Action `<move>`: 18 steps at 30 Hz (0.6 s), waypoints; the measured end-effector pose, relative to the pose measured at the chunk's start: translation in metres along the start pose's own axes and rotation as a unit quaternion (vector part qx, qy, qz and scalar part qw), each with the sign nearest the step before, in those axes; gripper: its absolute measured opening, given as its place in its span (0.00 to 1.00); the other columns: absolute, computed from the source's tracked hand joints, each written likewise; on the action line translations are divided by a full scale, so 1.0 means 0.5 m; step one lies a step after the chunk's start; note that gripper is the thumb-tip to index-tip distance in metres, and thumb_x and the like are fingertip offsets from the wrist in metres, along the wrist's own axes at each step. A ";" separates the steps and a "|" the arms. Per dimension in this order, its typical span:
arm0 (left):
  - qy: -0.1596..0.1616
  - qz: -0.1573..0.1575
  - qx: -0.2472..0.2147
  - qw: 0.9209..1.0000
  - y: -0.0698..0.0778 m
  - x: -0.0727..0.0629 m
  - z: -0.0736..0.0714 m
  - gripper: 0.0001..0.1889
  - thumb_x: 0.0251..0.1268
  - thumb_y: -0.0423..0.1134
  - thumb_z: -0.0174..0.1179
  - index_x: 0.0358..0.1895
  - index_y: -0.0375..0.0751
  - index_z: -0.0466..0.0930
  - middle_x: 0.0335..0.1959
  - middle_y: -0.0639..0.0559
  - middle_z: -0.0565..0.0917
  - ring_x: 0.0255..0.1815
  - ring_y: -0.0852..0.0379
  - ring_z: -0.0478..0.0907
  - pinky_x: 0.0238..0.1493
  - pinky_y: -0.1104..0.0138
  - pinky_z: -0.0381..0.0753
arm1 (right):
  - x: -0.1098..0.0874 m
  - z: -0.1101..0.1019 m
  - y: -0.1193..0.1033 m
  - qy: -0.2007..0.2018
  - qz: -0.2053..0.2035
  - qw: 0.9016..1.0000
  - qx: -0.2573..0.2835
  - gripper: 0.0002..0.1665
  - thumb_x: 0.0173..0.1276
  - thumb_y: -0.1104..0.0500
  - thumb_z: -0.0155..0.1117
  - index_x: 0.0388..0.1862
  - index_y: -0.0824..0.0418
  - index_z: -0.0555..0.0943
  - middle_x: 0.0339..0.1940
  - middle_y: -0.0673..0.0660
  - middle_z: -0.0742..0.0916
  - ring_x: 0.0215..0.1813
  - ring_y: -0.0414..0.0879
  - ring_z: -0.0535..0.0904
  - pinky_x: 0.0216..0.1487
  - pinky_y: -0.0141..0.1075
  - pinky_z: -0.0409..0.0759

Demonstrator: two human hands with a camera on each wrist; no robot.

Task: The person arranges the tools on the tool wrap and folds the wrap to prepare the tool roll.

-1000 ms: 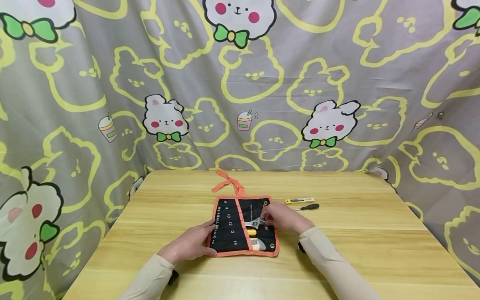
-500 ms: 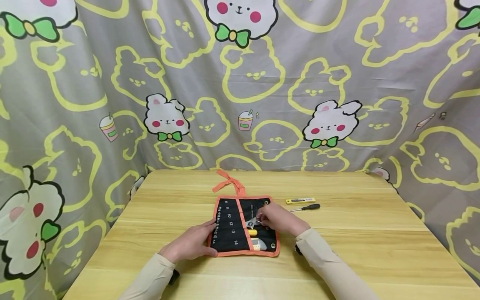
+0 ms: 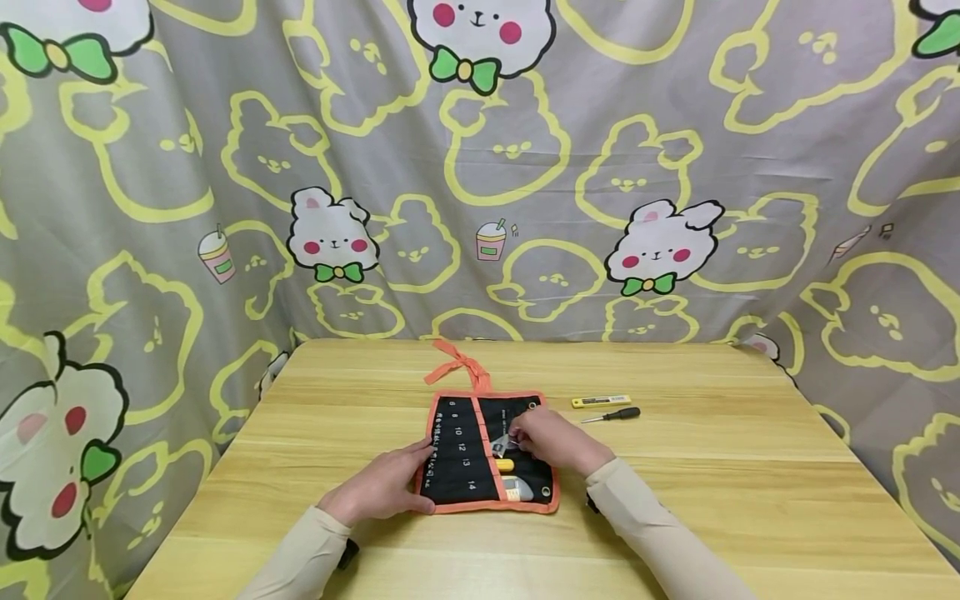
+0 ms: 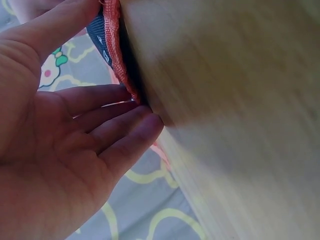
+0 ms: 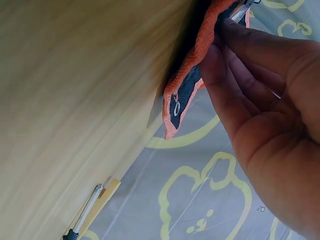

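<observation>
A black tool pouch (image 3: pixel 453 467) with orange trim lies unrolled on the table, its pocket strip printed with size numbers. An adjustable wrench (image 3: pixel 500 447) sits partly in a middle pocket, its metal head showing. My right hand (image 3: pixel 555 440) pinches the wrench near its head; the fingers cover part of it. Below it, a yellow handle (image 3: pixel 506 465) and a grey-and-yellow utility knife (image 3: pixel 516 488) poke out of neighbouring pockets. At the pouch's left edge rests my left hand (image 3: pixel 378 486), fingers fairly straight, thumb by the near corner. In the left wrist view, its fingertips touch the orange edge (image 4: pixel 122 65).
Right of the pouch lie a yellow blade case (image 3: pixel 601 402) and a black-handled screwdriver (image 3: pixel 620 414). Orange tie straps (image 3: pixel 465 367) stretch from the pouch's far edge. A patterned curtain (image 3: pixel 540 275) hangs behind the wooden table (image 3: pixel 720 467).
My right hand has shifted slightly left over the pouch, and the wrench has slid a little toward the pocket strip. The left hand has stayed in place.
</observation>
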State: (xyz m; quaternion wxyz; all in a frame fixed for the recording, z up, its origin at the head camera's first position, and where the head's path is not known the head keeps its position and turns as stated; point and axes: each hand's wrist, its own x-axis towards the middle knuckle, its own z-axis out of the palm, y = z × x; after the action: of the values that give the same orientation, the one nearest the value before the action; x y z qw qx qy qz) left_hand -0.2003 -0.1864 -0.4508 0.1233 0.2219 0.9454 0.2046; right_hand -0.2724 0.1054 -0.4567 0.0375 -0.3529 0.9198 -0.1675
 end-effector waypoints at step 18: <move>-0.014 0.012 0.003 1.000 -0.004 -0.001 -0.001 0.44 0.59 0.51 0.75 0.73 0.30 0.69 0.78 0.33 0.63 0.75 0.35 0.67 0.72 0.43 0.70 | -0.007 -0.013 0.012 -0.021 -0.009 0.999 0.036 0.08 0.71 0.67 0.67 0.46 0.60 0.88 0.40 0.52 0.89 0.36 0.37 0.79 0.40 0.34 0.83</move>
State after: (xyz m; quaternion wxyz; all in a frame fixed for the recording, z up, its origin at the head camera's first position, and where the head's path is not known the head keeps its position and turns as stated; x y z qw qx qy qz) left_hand -0.2008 -0.1886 -0.4512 0.1336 0.2367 0.9413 0.2000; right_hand -0.2748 0.1140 -0.4528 0.0679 -0.3628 0.9090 -0.1938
